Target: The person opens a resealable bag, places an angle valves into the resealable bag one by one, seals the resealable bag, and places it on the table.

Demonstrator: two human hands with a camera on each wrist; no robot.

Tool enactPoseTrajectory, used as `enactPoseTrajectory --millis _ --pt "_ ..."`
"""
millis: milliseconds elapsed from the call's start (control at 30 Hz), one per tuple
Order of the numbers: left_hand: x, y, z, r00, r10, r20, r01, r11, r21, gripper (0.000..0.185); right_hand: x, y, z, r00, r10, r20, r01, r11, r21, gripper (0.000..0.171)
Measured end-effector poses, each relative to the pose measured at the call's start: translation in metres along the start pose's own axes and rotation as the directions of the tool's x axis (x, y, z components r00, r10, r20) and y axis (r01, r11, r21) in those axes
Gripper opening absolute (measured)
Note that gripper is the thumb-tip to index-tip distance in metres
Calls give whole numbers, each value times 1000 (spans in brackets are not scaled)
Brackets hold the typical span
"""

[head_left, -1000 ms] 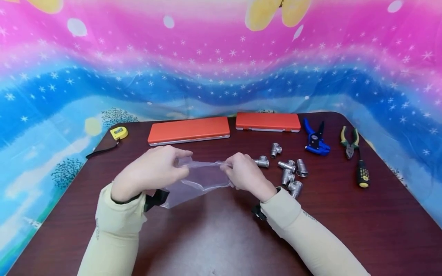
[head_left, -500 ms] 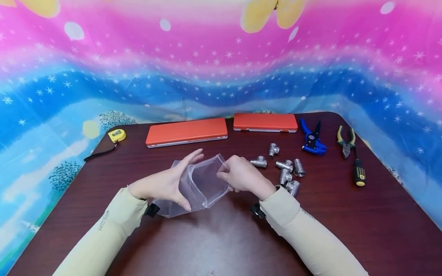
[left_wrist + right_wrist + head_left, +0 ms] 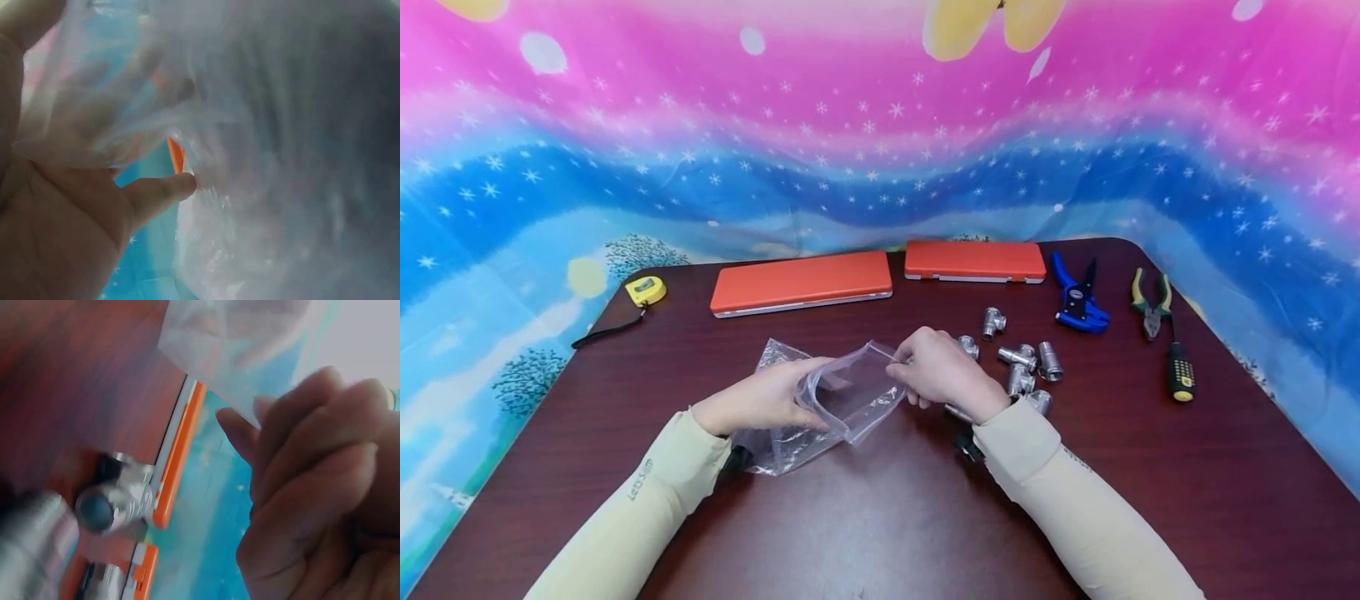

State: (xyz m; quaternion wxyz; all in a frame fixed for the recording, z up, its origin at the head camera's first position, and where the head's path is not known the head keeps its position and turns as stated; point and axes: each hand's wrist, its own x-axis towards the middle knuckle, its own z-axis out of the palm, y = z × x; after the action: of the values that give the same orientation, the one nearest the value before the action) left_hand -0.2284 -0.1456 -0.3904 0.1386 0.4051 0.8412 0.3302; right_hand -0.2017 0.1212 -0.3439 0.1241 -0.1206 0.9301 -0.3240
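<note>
A clear plastic bag hangs above the middle of the table, its mouth spread wide toward the right. My left hand grips the bag's side, thumb below and fingers above; in the left wrist view, fingers show blurred through the clear film. At the right edge of the mouth, my right hand pinches the rim between thumb and curled fingers. Several shiny metal pipe fittings lie just right of and behind my right hand, partly covered by it. One metal fitting shows close up in the right wrist view.
Two flat orange cases lie along the back of the dark wooden table. A yellow tape measure with a black strap is at the left. Blue wire strippers, pliers and a screwdriver lie at the right.
My left hand has shifted from the bag's rim, opened wide, then closed around its side. The bag's mouth has spread from narrow to wide. My right hand keeps its pinch on the rim.
</note>
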Motion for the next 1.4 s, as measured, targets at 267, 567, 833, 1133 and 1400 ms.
enactPoseTrajectory --millis 267,567,833,1133,1400 --pt "-4 -8 -1 1000 3 -13 -1 995 97 72 -9 9 -46 998 40 -45 -42 999 -30 26" --pt "-4 -13 -2 1000 22 5 -23 993 117 82 -16 33 -72 992 -117 35 122 950 -287 40" --pt "-5 -14 2 1000 29 6 -30 989 142 85 18 39 -44 934 -288 210 356 774 -524 60" --pt "-4 -14 1 1000 24 21 -27 990 140 82 34 47 -30 914 -295 278 403 744 -533 60" --pt "-6 -19 -1 1000 -7 24 3 991 132 80 34 51 -20 894 -366 258 448 736 -507 63"
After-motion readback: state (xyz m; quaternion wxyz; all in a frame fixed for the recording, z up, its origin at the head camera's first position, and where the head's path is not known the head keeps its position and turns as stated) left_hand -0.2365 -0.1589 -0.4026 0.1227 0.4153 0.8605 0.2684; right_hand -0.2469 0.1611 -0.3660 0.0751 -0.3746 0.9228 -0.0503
